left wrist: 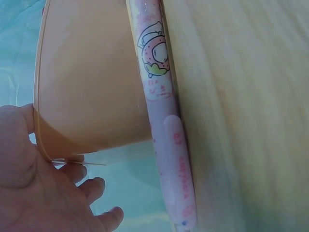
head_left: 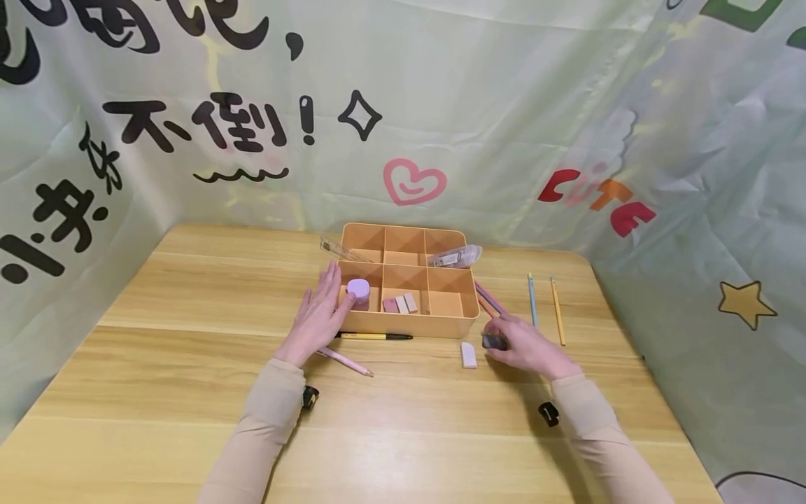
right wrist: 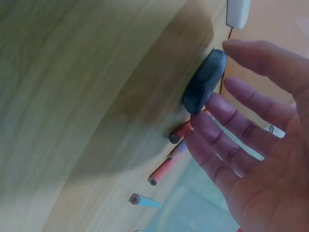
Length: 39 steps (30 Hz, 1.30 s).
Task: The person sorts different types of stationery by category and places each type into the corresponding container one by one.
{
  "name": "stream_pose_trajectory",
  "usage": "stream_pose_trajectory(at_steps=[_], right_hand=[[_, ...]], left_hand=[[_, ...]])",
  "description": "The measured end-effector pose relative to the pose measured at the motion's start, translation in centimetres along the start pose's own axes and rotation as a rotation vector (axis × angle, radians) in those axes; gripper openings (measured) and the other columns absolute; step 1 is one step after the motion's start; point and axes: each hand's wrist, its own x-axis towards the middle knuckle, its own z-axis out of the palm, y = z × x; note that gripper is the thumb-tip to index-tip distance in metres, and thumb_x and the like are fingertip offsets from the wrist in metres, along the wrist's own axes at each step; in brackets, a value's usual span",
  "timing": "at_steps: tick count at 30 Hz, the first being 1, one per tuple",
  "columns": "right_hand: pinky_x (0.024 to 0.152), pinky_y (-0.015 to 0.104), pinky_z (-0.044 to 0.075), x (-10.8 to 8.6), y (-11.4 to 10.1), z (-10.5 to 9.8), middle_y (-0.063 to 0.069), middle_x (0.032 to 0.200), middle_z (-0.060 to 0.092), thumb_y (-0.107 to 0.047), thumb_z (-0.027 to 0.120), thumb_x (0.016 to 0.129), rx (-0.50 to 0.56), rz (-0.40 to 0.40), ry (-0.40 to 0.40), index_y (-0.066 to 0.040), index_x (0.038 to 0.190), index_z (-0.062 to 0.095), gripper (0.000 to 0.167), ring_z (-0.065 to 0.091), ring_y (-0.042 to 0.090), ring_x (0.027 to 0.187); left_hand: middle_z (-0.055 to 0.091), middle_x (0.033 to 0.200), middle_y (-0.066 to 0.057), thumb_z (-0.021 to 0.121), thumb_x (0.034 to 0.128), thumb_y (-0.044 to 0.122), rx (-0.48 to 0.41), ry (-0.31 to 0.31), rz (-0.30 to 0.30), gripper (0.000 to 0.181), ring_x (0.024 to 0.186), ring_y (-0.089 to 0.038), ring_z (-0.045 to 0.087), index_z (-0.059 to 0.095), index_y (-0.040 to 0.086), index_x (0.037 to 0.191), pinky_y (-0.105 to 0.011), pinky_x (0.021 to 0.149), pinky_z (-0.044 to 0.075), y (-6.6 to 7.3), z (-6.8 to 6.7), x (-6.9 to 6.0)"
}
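My left hand (head_left: 317, 313) rests at the front left corner of a peach-coloured divided organizer box (head_left: 403, 324), fingers extended along its side, thumb at the rim. A lilac rounded item (head_left: 358, 290) stands in the compartment by that thumb. Below the hand lies a pink pen (left wrist: 166, 140). Right of the box my right hand (head_left: 529, 343) holds a small dark oblong block (right wrist: 205, 79), possibly an eraser, between thumb and fingertips, just above or on the table. Beside it lies a white eraser (head_left: 469, 355).
Small pink and white blocks (head_left: 401, 304) lie in the front middle compartment. Clear packaged items (head_left: 455, 257) lean in the back compartments. A yellow-and-black pen (head_left: 374, 337) lies before the box. Blue (head_left: 532, 299) and yellow pencils (head_left: 557, 311) lie at right, reddish pencils (right wrist: 166, 164) near the box.
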Motion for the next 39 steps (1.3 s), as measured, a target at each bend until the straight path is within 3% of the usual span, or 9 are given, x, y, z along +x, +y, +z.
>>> stream_pose_trajectory(at_steps=[15,22,26,32,35,39], right_hand=[[0.080,0.043,0.055,0.3,0.2,0.4,0.009,0.098,0.066,-0.001,0.077,0.079,0.022,0.026,-0.024,-0.004,0.102,0.068,0.025,0.062,0.022,0.088],[0.076,0.040,0.054,0.2,0.3,0.1,0.008,0.095,0.065,0.001,0.076,0.081,0.041,-0.006,-0.003,-0.004,0.100,0.068,0.022,0.060,0.020,0.085],[0.071,0.037,0.053,0.3,-0.1,-1.4,0.009,0.091,0.066,0.003,0.076,0.081,0.053,-0.052,0.078,-0.002,0.099,0.068,0.020,0.061,0.021,0.081],[0.075,0.044,0.056,1.6,-1.8,-4.7,0.010,0.095,0.067,0.002,0.075,0.083,0.044,-0.098,0.203,0.000,0.104,0.068,0.022,0.066,0.025,0.085],[0.077,0.047,0.057,3.0,-3.0,-6.3,0.011,0.098,0.068,0.000,0.075,0.085,0.023,-0.132,0.218,-0.001,0.106,0.068,0.022,0.067,0.027,0.089],[0.084,0.046,0.057,5.2,-4.9,-8.0,0.011,0.106,0.068,-0.004,0.074,0.088,-0.001,-0.161,0.173,-0.003,0.111,0.067,0.024,0.066,0.026,0.096]], left_hand=[[-0.003,0.171,-0.015,0.030,0.1097,0.044,-0.010,0.006,0.000,0.072,0.158,-0.039,0.004,0.001,0.002,0.161,-0.067,0.125,0.004,0.0,0.0,-0.1],[-0.003,0.171,-0.015,0.030,0.1095,0.045,-0.010,0.005,0.000,0.073,0.158,-0.037,0.003,0.001,0.002,0.161,-0.067,0.125,0.005,0.0,0.0,-0.1],[-0.005,0.171,-0.014,0.030,0.1096,0.044,-0.014,-0.003,-0.002,0.073,0.159,-0.034,0.001,0.000,0.002,0.161,-0.066,0.125,0.004,0.1,-0.1,0.0],[-0.004,0.171,-0.014,0.032,0.1096,0.042,-0.008,-0.002,-0.006,0.072,0.158,-0.036,0.004,0.001,0.002,0.161,-0.066,0.125,0.004,0.3,-0.1,0.1],[-0.004,0.171,-0.015,0.031,0.1096,0.042,-0.007,-0.002,-0.004,0.072,0.158,-0.037,0.006,0.001,0.002,0.160,-0.066,0.125,0.005,0.3,-0.1,0.1],[-0.002,0.171,-0.016,0.032,0.1096,0.042,-0.012,0.004,-0.002,0.072,0.158,-0.037,0.007,0.002,0.001,0.160,-0.067,0.125,0.005,0.2,0.0,0.1]])
